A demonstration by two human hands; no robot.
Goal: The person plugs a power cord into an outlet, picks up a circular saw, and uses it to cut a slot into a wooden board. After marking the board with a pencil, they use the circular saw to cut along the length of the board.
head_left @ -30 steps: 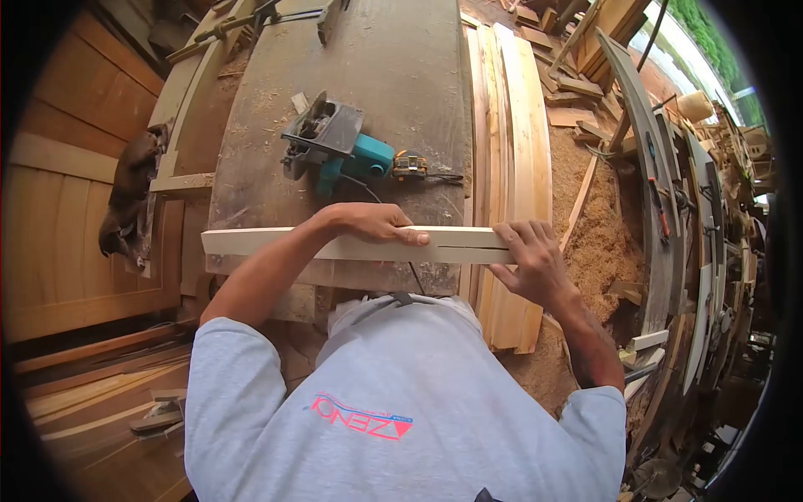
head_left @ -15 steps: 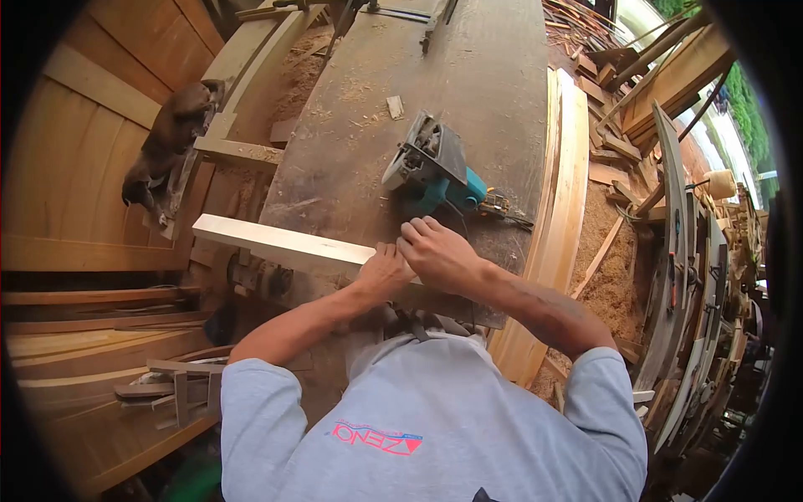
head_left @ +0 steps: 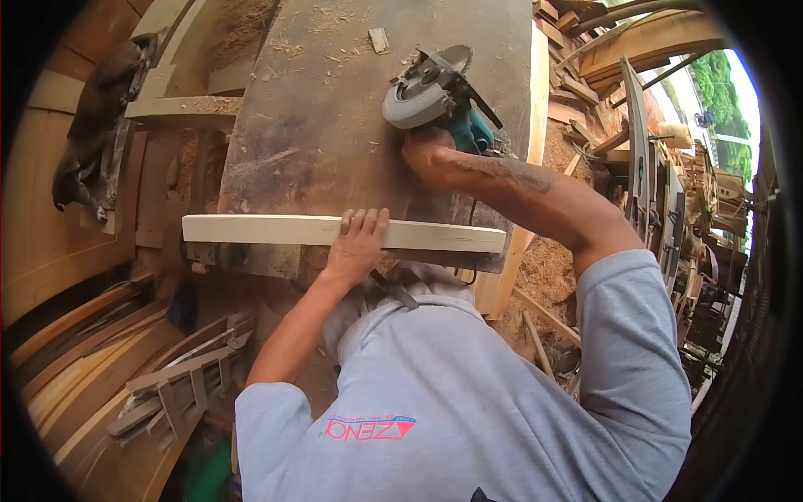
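A pale squared length of wood (head_left: 268, 229) lies crosswise along the near edge of the workbench (head_left: 318, 151). My left hand (head_left: 358, 245) grips it near the middle, fingers bent over its far side. Beyond it, my right hand (head_left: 428, 152) is closed around the handle of a teal and grey circular saw (head_left: 420, 102). The saw is tipped over, its toothed blade (head_left: 457, 57) exposed at the far side. Most of my right fingers are hidden behind the saw body and wrist.
A small wood offcut (head_left: 379, 40) and shavings lie on the bench. A dark dog (head_left: 100, 117) rests at the left. Curved wooden pieces (head_left: 180, 376) are stacked at lower left. Sawdust (head_left: 544, 276) and long boards flank the bench's right side.
My right hand has left the wood and taken hold of the circular saw, which has turned and shows its blade. My left hand stays on the wood, which now lies straighter along the edge.
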